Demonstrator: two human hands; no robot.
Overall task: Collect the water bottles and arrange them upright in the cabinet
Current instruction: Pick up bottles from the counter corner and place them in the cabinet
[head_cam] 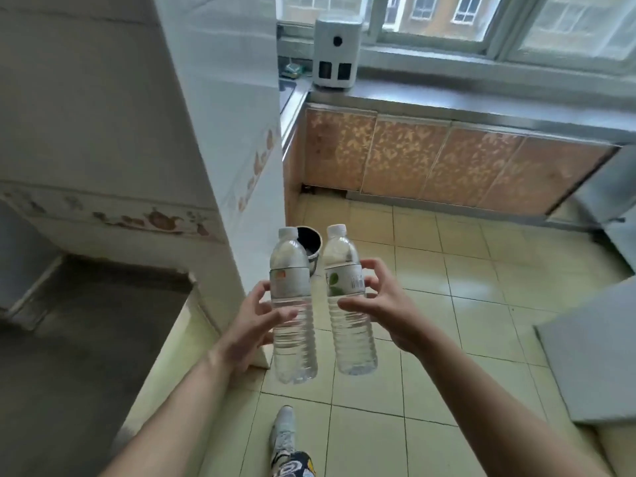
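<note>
Tiled kitchen floor, two bottles carried to the cabinet.
Left hand closes its grip round the left bottle, right hand round the right bottle; both upright, apart. Hold them level; cabinet doors look closed, so free one hand first.

White appliance; dark bin, perhaps.

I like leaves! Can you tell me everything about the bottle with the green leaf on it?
The leaf bottle is clear, ribbed plastic with a white cap and a white label showing a green leaf and a barcode. It looks full of water. The right hand holds it upright around the middle, in the air above the tiled floor. It sits close beside another bottle without touching it.
</note>
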